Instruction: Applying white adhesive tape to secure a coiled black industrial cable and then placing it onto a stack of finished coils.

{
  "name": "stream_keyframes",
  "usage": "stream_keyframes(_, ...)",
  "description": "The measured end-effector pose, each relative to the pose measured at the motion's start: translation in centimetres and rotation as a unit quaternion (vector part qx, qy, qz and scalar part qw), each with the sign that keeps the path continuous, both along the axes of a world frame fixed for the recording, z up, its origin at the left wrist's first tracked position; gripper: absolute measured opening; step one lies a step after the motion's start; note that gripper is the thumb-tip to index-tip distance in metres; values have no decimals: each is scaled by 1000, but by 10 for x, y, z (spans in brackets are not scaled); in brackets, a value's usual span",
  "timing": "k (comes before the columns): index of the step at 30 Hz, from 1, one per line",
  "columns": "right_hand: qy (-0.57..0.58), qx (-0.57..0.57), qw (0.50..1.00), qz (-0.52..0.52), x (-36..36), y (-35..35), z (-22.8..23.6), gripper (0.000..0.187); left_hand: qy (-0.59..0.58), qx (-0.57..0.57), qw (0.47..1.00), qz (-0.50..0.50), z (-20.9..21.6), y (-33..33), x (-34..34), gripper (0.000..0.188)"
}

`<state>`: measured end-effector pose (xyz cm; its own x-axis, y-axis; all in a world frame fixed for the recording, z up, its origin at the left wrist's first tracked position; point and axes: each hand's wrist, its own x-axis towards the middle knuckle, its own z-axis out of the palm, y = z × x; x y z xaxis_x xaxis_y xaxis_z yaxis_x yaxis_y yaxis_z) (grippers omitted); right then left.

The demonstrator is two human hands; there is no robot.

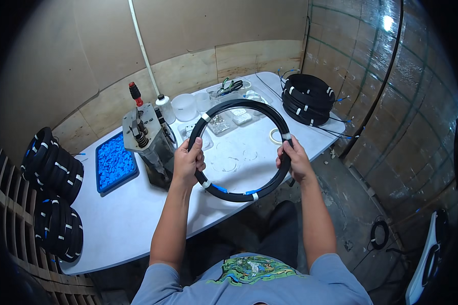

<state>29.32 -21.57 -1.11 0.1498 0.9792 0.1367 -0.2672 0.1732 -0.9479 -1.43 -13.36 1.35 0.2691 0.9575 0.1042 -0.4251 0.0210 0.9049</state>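
Observation:
A coil of black cable (239,103) is held up in front of me over the white table's near edge, its ring facing me. White tape bands (205,117) bind it at several places. Along its lower rim show two blue connectors (220,188). My left hand (187,160) is closed round the coil's left side, thumb on the near face. On the opposite side my right hand (299,159) grips the ring just below a white band. Both hands' fingers curl behind or inside the ring and are partly hidden.
A metal bench press (143,129) stands beside a blue tray (118,185) of blue pieces. Coil stacks sit at the left (61,173) and back right (306,101). Behind the held coil are a white bottle (164,105), clear tubs (184,108) and a tape roll (274,133).

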Motion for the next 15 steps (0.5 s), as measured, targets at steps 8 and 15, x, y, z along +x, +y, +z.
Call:
stream_keyframes(8, -58, -16, 992, -113, -27, 6, 5, 47, 6, -75, 997, 23, -11, 8, 0, 32)
stream_keyframes(15, -31, -9, 992, -123, -20, 13, 11, 54, 29, -46, 997, 50, -4, -2, 8, 32)
